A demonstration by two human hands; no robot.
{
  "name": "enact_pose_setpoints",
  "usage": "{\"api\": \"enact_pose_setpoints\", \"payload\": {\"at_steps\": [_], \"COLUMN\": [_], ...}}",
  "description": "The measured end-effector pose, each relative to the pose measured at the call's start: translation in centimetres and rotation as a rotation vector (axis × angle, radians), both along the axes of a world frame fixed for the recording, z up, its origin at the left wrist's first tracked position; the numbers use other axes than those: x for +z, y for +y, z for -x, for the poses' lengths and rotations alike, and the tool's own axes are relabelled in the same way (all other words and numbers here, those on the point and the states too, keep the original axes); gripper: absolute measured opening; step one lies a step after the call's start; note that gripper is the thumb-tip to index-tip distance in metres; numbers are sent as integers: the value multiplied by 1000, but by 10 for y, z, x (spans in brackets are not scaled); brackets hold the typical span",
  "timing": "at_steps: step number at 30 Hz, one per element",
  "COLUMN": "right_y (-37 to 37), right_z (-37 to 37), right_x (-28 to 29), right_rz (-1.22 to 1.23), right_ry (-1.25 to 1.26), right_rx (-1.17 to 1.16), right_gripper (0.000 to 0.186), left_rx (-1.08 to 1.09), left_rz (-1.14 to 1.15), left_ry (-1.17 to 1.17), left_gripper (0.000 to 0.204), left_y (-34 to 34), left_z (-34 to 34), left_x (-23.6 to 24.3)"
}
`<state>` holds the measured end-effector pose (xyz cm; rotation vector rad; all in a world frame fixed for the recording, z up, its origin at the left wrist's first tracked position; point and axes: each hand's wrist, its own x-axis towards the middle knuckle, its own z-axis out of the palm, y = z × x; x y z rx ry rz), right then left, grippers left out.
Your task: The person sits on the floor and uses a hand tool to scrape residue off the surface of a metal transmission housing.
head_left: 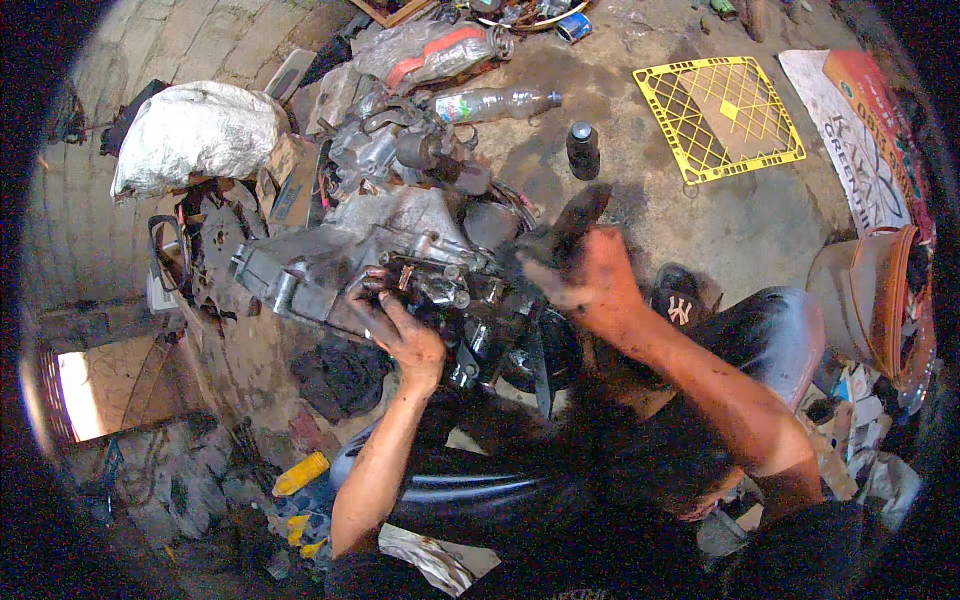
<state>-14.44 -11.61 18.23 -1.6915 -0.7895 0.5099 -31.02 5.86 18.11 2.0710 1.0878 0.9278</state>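
A greasy aluminium gearbox housing (276, 275) lies before me, with metal shafts and fittings (450, 287) exposed on it. My left hand (405, 340) has blackened fingers curled at these fittings near the housing's lower middle; what they grip is too small to make out. To its right, my right hand (590, 275) is closed on a dark, blurred object (580, 210) that I cannot make out, beside the housing's right end. A dark cylindrical container (583, 155) stands on the stained floor just beyond that hand. My dark-clad legs (760, 330) are bent around the work.
A yellow plastic grid (680, 170), a printed sheet (820, 120) and a brown bag (855, 300) lie to the right. Plastic bottles (500, 103) and a can (573, 28) are behind. A white sack (190, 140) sits left, dark cloth (335, 375) and yellow containers (300, 474) nearer me.
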Motion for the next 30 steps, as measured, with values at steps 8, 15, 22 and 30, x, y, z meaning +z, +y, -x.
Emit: {"api": "enact_pose_setpoints", "payload": {"at_steps": [8, 15, 22, 30], "right_y": [10, 12, 4, 6], "right_z": [17, 24, 53, 94], "right_x": [-4, -44, -30, -40], "right_rz": [-104, -82, -102, -34], "right_ry": [-53, -163, -208, 245], "right_rx": [-74, -103, -326, -470], "right_gripper": [33, 34, 37, 28], "left_rx": [-19, -48, 30, 31], "left_rz": [-529, -513, -416, -387], "left_ry": [292, 190, 22, -25], "left_gripper": [22, 23, 22, 22], "left_y": [12, 26, -4, -3], "left_z": [16, 13, -12, -9], "left_x": [-18, -26, 5, 1]}}
